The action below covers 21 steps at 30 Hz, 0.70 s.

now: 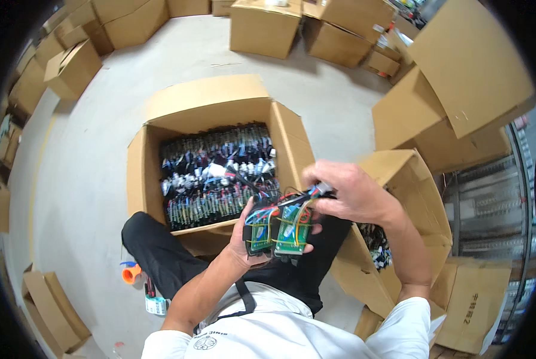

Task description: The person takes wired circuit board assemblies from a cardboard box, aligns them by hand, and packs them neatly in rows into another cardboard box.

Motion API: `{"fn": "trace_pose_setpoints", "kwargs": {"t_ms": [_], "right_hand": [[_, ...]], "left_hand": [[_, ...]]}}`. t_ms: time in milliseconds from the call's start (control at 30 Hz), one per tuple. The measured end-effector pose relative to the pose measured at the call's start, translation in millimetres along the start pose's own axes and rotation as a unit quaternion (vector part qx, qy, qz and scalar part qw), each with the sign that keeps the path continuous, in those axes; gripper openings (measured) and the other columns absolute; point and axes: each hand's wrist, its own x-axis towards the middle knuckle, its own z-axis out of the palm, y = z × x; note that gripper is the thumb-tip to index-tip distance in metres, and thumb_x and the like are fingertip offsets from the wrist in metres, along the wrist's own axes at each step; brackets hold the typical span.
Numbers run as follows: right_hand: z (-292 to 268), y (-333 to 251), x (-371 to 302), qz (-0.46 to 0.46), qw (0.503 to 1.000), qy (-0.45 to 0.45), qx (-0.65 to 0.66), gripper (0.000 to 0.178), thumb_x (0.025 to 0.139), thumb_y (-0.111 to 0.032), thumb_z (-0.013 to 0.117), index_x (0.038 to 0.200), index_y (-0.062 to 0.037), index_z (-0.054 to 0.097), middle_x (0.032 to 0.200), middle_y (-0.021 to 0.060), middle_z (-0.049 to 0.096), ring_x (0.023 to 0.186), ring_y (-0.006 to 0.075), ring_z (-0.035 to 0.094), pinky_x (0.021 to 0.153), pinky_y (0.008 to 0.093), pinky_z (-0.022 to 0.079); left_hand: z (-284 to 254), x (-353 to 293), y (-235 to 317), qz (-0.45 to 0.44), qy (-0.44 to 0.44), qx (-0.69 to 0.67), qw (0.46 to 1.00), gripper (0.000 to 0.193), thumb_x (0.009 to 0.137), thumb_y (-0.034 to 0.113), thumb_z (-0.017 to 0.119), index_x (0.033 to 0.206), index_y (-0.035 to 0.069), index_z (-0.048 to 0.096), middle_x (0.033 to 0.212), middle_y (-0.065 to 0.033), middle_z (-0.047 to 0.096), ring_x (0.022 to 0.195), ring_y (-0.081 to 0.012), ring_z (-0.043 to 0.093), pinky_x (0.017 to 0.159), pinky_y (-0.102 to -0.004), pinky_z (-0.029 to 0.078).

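Observation:
Two green circuit boards point(292, 231) with coloured wires, banded by yellowish strips, lie side by side in my left hand point(242, 239). That hand is closed around them from beneath and from the left side. My right hand point(348, 190) pinches a bundle of wires with connectors point(320, 190) just above the boards; its fingers are slightly blurred. Beyond the hands stands an open cardboard box point(205, 113), packed with rows of similar wired circuit boards point(214, 206). White connectors point(219, 170) stick up along the middle of the rows.
A second open box point(420, 197) with wired parts stands close by my right arm. On the floor at left lie an orange tape dispenser-like object point(131, 274) and a labelled item point(156, 304). Cardboard boxes point(265, 27) line the back; metal racking point(489, 209) stands at right.

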Motion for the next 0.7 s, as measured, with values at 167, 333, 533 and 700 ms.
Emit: {"fn": "trace_pose_setpoints", "kwargs": {"t_ms": [167, 333, 533, 700], "right_hand": [[58, -36, 27, 0.034, 0.971, 0.204, -0.121, 0.067, 0.079, -0.007, 0.076, 0.138, 0.0029, 0.047, 0.125, 0.0217, 0.058, 0.115, 0.0370, 0.060, 0.096, 0.0378, 0.049], [171, -55, 31, 0.135, 0.971, 0.177, 0.083, 0.072, 0.086, -0.022, 0.077, 0.141, 0.0075, 0.042, 0.131, 0.0251, 0.053, 0.116, 0.0373, 0.059, 0.099, 0.0406, 0.048], [213, -44, 28, 0.199, 0.841, 0.206, 0.459, 0.059, 0.093, -0.002, 0.063, 0.144, 0.0102, 0.038, 0.136, 0.0154, 0.054, 0.121, 0.0185, 0.056, 0.104, 0.0328, 0.045], [207, -40, 23, 0.221, 0.747, 0.294, 0.554, 0.046, 0.094, -0.002, 0.058, 0.138, 0.0084, 0.049, 0.124, 0.0112, 0.062, 0.109, 0.0154, 0.061, 0.096, 0.0292, 0.049]], "left_hand": [[-12, -50, 30, 0.182, 0.080, 0.012, 0.980, 0.089, 0.095, 0.075, 0.030, 0.149, 0.004, 0.040, 0.141, -0.0227, 0.052, 0.133, -0.0390, 0.049, 0.108, -0.0574, 0.043], [-37, -58, 28, 0.242, 0.208, 0.047, 0.946, 0.070, 0.099, 0.067, 0.036, 0.138, 0.012, 0.054, 0.121, -0.0078, 0.067, 0.104, -0.0231, 0.067, 0.091, -0.0394, 0.057], [-71, -84, 34, 0.277, 0.099, -0.024, 0.955, 0.049, 0.103, 0.040, 0.041, 0.134, 0.005, 0.057, 0.130, -0.0148, 0.063, 0.116, -0.0285, 0.063, 0.097, -0.0424, 0.054], [-78, -84, 39, 0.294, 0.081, -0.046, 0.951, 0.054, 0.104, 0.043, 0.039, 0.133, 0.001, 0.055, 0.138, -0.0188, 0.056, 0.127, -0.0318, 0.056, 0.104, -0.0442, 0.049]]}}
